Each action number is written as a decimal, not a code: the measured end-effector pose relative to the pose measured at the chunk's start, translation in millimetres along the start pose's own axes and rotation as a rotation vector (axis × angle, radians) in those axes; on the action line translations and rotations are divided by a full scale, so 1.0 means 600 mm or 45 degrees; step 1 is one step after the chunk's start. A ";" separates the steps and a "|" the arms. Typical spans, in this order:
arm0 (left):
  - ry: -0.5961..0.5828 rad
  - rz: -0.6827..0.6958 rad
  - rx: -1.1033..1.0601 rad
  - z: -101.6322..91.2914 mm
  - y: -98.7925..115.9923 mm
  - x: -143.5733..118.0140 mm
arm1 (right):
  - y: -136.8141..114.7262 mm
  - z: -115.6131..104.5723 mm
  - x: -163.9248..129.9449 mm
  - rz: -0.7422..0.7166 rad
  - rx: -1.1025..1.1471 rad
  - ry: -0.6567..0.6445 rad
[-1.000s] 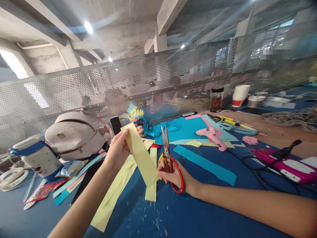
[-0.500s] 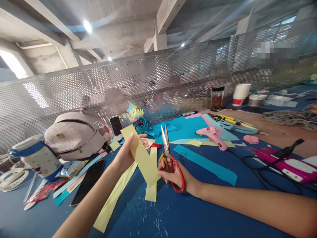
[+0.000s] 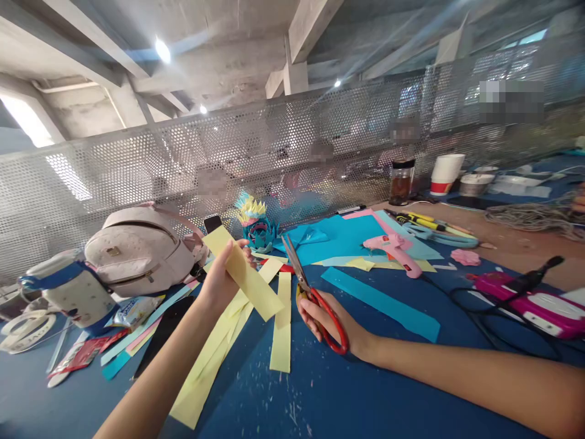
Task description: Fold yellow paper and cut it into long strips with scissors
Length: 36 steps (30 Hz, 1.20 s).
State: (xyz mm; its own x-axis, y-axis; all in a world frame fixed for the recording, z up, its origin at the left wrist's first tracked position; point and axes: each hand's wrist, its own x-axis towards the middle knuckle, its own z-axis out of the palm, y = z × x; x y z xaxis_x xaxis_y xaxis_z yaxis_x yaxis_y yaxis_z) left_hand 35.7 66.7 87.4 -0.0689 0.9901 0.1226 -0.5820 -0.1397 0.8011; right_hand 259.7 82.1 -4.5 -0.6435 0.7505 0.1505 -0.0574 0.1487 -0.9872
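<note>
Blue desk [image 3: 347,390] carries a pale pink backpack [image 3: 141,247] at far left and a pink glue gun [image 3: 393,249] on cyan paper sheets [image 3: 338,238]. Loose yellow strips [image 3: 281,323] lie under the hands. Left hand [image 3: 219,280] pinches a yellow paper strip [image 3: 244,274], raised off the desk and slanting down to the right. Right hand [image 3: 326,317] grips red-handled scissors [image 3: 315,292], blades closed, tips pointing up-left, just beside the strip's lower end.

Left hand [image 3: 219,277]: raised above the surface, fingers pinched shut, forearm angled upward.
Right hand [image 3: 326,317]: low, fingers curled closed, forearm extended leftward.
</note>
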 end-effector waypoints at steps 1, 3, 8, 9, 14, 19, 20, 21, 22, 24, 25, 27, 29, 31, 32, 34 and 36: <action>0.037 0.021 -0.011 -0.001 0.009 0.001 | -0.005 -0.003 0.000 0.001 -0.064 -0.004; 0.113 0.050 -0.041 -0.001 0.027 0.001 | -0.017 -0.010 0.000 -0.031 -0.233 -0.019; 0.199 0.099 -0.123 0.011 0.062 -0.007 | -0.044 -0.018 0.002 -0.130 -0.541 -0.013; 0.195 0.105 -0.137 0.014 0.066 -0.009 | -0.046 -0.018 0.002 -0.130 -0.572 -0.005; 0.199 0.107 -0.175 0.028 0.071 -0.017 | -0.047 -0.016 0.002 -0.196 -0.704 -0.040; 0.175 0.111 -0.182 0.036 0.073 -0.026 | -0.050 -0.011 -0.004 -0.172 -0.737 -0.078; 0.180 0.110 -0.171 0.037 0.074 -0.027 | -0.051 -0.011 -0.006 -0.152 -0.723 -0.084; 0.188 0.109 -0.160 0.038 0.075 -0.028 | -0.052 -0.010 -0.008 -0.137 -0.706 -0.093; 0.197 0.104 -0.147 0.039 0.076 -0.030 | -0.054 -0.009 -0.010 -0.128 -0.688 -0.103; 0.215 0.096 -0.131 0.042 0.079 -0.031 | -0.056 -0.009 -0.012 -0.116 -0.655 -0.121; 0.220 0.095 -0.129 0.042 0.080 -0.032 | -0.057 -0.009 -0.013 -0.111 -0.645 -0.128; 0.227 0.097 -0.133 0.044 0.081 -0.032 | -0.058 -0.008 -0.013 -0.102 -0.640 -0.136; 0.231 0.091 -0.140 0.044 0.082 -0.032 | -0.059 -0.008 -0.013 -0.104 -0.654 -0.150; 0.236 0.072 -0.143 0.044 0.081 -0.032 | -0.058 -0.007 -0.013 -0.107 -0.670 -0.156; 0.238 0.065 -0.143 0.043 0.081 -0.032 | -0.058 -0.007 -0.013 -0.107 -0.675 -0.157; 0.246 0.053 -0.143 0.042 0.080 -0.032 | -0.058 -0.006 -0.014 -0.105 -0.682 -0.160; 0.246 0.045 -0.149 0.040 0.079 -0.032 | -0.057 -0.005 -0.014 -0.110 -0.690 -0.159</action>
State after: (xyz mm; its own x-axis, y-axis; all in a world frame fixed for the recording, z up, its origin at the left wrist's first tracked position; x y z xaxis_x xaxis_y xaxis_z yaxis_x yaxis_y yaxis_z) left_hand 29.1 40.9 137.0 -0.2381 0.9709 0.0256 -0.6658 -0.1824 0.7235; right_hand 269.6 72.5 28.3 -0.7411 0.6440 0.1900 0.2649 0.5404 -0.7986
